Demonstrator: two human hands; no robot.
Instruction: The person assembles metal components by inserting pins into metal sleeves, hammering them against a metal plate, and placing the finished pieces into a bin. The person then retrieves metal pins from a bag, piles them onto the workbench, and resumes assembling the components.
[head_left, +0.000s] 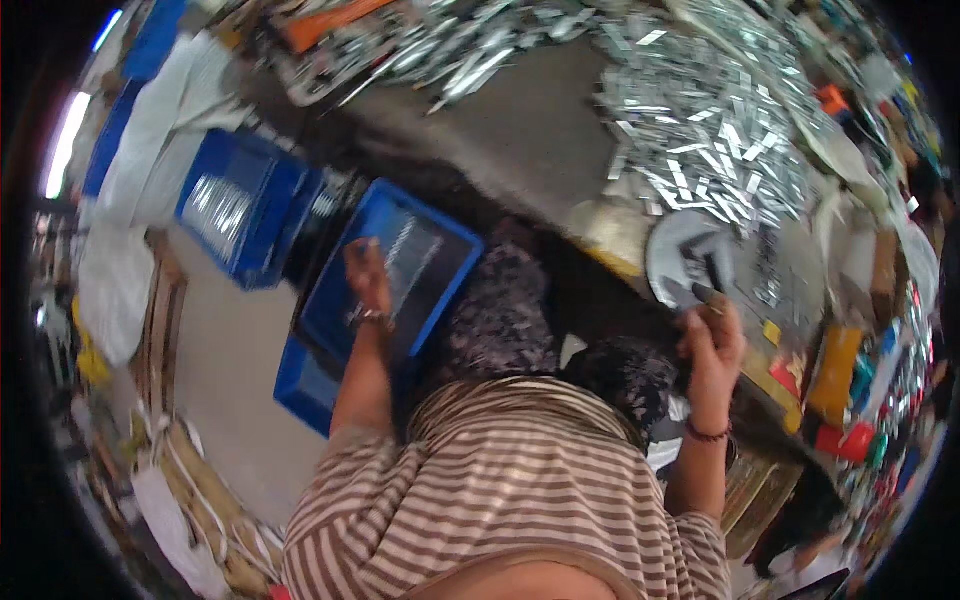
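My left hand (368,272) is over a blue plastic tray (447,305); its fingers look loosely spread, with nothing visible in them. Inside the tray lie shiny metal strips (400,250), blurred. On the right, my right hand (716,340) is raised beside a round grey dish (664,262) at the bench edge, its fingers bent inward. A small dark grey piece shows at its fingertips, too blurred to name. A black angular piece (712,268) lies in the dish. Beyond it spreads a heap of flat silvery metal strips (700,140).
Another blue bin (240,205) with shiny pieces stands left of the tray. A further blue tray (300,385) sits partly underneath. More long metal pieces (470,60) are piled at the far side of the bench (530,110). Yellow and red items (835,375) crowd the right.
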